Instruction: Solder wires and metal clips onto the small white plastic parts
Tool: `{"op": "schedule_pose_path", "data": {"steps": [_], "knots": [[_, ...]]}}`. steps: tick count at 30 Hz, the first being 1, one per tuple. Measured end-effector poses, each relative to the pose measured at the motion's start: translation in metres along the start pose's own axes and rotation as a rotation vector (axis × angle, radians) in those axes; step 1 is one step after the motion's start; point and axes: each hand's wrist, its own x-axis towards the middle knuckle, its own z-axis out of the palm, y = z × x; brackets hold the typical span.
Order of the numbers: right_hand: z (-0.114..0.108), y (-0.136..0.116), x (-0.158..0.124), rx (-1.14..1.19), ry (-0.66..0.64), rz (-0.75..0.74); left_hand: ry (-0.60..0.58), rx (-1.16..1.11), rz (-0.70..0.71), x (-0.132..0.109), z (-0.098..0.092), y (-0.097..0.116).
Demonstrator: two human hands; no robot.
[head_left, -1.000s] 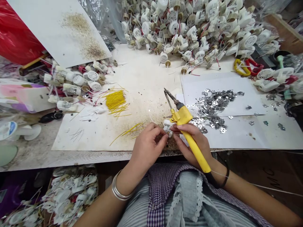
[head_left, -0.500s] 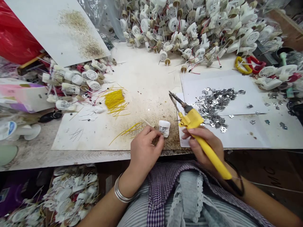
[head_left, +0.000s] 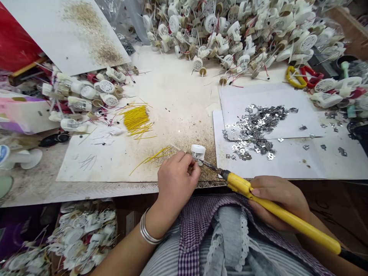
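Observation:
My right hand [head_left: 278,203] is wrapped round the yellow handle of a soldering iron [head_left: 247,186]. The iron's dark tip points left and meets a small white plastic part [head_left: 198,150] near the table's front edge. Beside that part, my left hand [head_left: 178,174] is closed in a pinch, its fingertips at the part's lower left side. What lies between those fingertips is too small to make out. Several loose yellow wires [head_left: 155,157] lie just left of my left hand.
A bundle of yellow wires [head_left: 136,119] lies further left. Small metal plates [head_left: 258,126] are heaped on white sheets at the right. White plastic assemblies with thin wires [head_left: 224,42] are piled at the back, with more at the left [head_left: 89,92]. A solder spool [head_left: 31,158] stands far left.
The soldering iron has swung down from its raised pose, and its tip has come to the white part. My right hand has moved right and lower. My left hand stays nearly in place.

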Motion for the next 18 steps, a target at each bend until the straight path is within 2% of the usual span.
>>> {"op": "schedule_pose_path", "data": {"steps": [6,14,18], "knots": [[0.002,0.002,-0.008,-0.064,-0.090,0.022,-0.020,0.050,0.008,0.001,-0.001,0.001],[0.003,0.007,-0.009,-0.120,-0.115,-0.121,-0.040,0.070,-0.003,0.002,-0.003,0.002],[0.003,0.006,-0.012,-0.179,-0.155,-0.140,-0.059,0.082,-0.006,0.004,-0.005,0.003]]}}
